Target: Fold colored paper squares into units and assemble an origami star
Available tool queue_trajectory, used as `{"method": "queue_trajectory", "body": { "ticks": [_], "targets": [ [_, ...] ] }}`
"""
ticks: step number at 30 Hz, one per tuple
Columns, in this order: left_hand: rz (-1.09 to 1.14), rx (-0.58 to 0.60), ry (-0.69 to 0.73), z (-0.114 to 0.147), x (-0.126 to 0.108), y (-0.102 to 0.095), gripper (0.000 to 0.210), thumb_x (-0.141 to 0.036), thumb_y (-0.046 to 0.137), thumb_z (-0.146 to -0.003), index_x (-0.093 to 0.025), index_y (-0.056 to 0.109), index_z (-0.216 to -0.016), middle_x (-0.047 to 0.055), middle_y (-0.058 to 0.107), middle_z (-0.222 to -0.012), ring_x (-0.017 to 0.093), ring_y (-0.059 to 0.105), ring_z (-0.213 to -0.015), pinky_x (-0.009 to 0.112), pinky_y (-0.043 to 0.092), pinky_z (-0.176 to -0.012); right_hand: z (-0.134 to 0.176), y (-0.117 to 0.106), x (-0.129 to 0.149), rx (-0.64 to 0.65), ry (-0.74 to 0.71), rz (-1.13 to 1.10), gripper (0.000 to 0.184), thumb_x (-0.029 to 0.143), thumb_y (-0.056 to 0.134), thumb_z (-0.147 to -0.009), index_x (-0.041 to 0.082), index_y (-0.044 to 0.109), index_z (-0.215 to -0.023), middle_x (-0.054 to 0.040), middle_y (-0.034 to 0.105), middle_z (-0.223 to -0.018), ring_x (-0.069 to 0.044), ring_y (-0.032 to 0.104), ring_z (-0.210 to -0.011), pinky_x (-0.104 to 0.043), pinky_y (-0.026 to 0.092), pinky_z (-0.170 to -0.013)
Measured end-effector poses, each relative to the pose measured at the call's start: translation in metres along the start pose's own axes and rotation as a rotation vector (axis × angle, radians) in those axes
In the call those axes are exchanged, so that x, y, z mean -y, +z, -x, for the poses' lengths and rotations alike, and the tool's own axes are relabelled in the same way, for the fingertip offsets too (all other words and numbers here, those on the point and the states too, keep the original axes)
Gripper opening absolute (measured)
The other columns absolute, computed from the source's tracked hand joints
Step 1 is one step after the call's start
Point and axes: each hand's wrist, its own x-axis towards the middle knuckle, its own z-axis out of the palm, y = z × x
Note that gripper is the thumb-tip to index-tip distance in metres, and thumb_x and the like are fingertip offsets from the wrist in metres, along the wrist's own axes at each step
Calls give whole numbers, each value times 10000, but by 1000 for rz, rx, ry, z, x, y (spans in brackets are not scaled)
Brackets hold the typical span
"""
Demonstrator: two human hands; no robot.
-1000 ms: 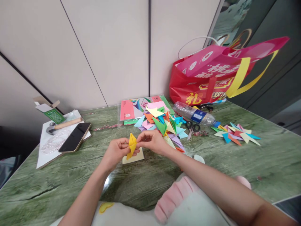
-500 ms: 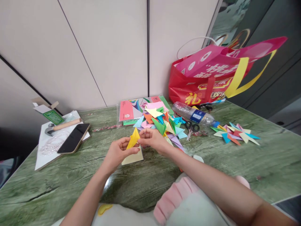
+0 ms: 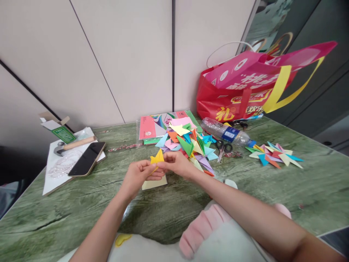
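Note:
A piece of folded yellow paper [image 3: 157,157] is held up between both hands, its points facing away from me. My left hand [image 3: 140,173] pinches its near left part between thumb and fingers. My right hand [image 3: 177,164] grips its right side with the fingertips. Part of the paper is hidden by the fingers. Below them lies a pale yellow square sheet [image 3: 155,183] on the green table [image 3: 100,214]. Just beyond my hands spreads a pile of folded paper pieces [image 3: 188,143] in many colours.
Packs of coloured paper [image 3: 148,129] lie behind the pile. To the right are scissors [image 3: 224,147], a plastic bottle [image 3: 227,133], a paper star cluster [image 3: 274,154] and a red bag [image 3: 231,91]. At left, a phone [image 3: 87,159], a hammer [image 3: 77,143] and a small box [image 3: 58,129] rest by a white pad.
The yellow paper has tilted and now shows several points at its top. My left thumb has moved up onto it, and my hands have come closer together.

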Motion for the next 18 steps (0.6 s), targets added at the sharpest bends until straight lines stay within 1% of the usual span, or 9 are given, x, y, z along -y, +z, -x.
{"method": "queue_trajectory", "body": {
  "ticks": [3, 5, 8, 10, 12, 14, 18],
  "targets": [
    [74, 53, -23, 1, -2, -1, 401, -477, 568, -710, -87, 642, -771, 110, 710, -721, 233, 668, -707, 369, 534, -691, -1, 0, -1, -24, 1, -19, 301, 418, 682, -580, 151, 575, -670, 24, 576, -624, -80, 511, -540, -210, 437, -513],
    [84, 68, -24, 1, -3, -1, 427, -497, 554, -712, -86, 651, -774, 114, 710, -734, 246, 665, -741, 377, 531, -701, -1, 0, -1, -37, 10, -28, 301, 416, 688, -570, 153, 582, -672, 21, 580, -627, -80, 510, -533, -210, 434, -508],
    [19, 85, -21, 1, -3, -1, 349, -385, 672, -647, -98, 651, -843, 106, 712, -811, 245, 659, -793, 374, 520, -753, -1, 1, 0, -53, 18, -45, 303, 407, 703, -543, 154, 583, -660, 22, 575, -619, -82, 510, -527, -210, 434, -499],
    [-14, 69, -23, 2, -2, -1, 346, -312, 716, -611, -106, 643, -880, 103, 708, -861, 234, 661, -789, 372, 517, -772, -1, 1, 2, -56, 17, -53, 297, 397, 710, -535, 157, 582, -652, 26, 568, -610, -82, 507, -523, -210, 437, -496],
    [-22, 37, -22, 2, -2, -1, 328, -303, 716, -612, -101, 636, -858, 107, 709, -851, 228, 667, -760, 376, 523, -762, 0, 2, 3, -50, 10, -63, 282, 384, 709, -543, 157, 584, -652, 30, 563, -607, -80, 508, -523, -210, 442, -502],
    [-26, 17, -14, 1, -1, 0, 294, -308, 707, -623, -98, 626, -812, 103, 714, -797, 225, 670, -735, 379, 528, -752, 0, 2, 3, -39, 5, -80, 268, 374, 701, -562, 153, 584, -660, 31, 565, -614, -79, 515, -535, -211, 449, -516],
    [-36, 22, 25, 0, 1, 0, 262, -316, 694, -636, -110, 595, -762, 90, 717, -764, 227, 672, -732, 390, 527, -761, 0, 3, 3, -40, 6, -99, 270, 388, 671, -607, 146, 582, -688, 23, 573, -639, -83, 529, -563, -214, 457, -533]
  ]
}}
